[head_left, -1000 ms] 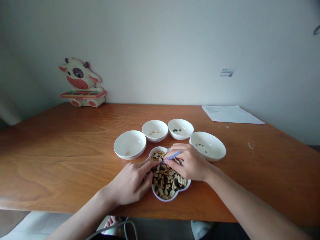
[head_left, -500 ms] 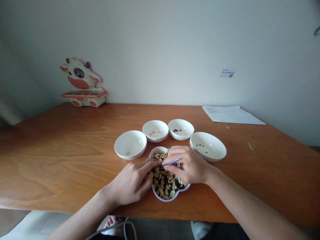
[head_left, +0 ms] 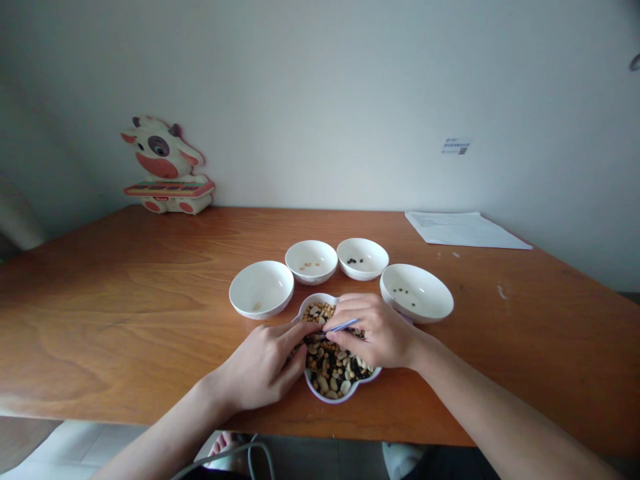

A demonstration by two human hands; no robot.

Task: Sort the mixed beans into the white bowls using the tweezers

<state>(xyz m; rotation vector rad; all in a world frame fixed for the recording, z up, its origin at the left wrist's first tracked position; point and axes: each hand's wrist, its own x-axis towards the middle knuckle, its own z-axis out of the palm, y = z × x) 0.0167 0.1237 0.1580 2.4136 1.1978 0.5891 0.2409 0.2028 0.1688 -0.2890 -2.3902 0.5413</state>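
Note:
A lobed, pale purple-rimmed tray (head_left: 334, 401) lies in front of me, filled with mixed peanuts, yellow kernels and dark beans or seeds. My right hand (head_left: 373, 330) is over its right side, pinching slim lavender tweezers (head_left: 346, 325) with tips down among the mix. Whether the tips grip a piece cannot be made out. My left hand (head_left: 273, 360) covers the tray's left lobe, its index finger stretched to the tweezer tips and its thumb apart, lower down by the rim. The other left fingers are mostly hidden.
Four white bowls arc behind the tray: the left bowl (head_left: 261, 283) and second bowl (head_left: 311, 250) hold pale pieces, the third bowl (head_left: 367, 250) and right bowl (head_left: 425, 293) small dark ones. A cow toy keyboard (head_left: 167, 170) and papers (head_left: 465, 230) stand or lie farther back.
The tweezers in my right hand have shifted very slightly and lie a little flatter. My left hand stays in place, and the bowls look the same.

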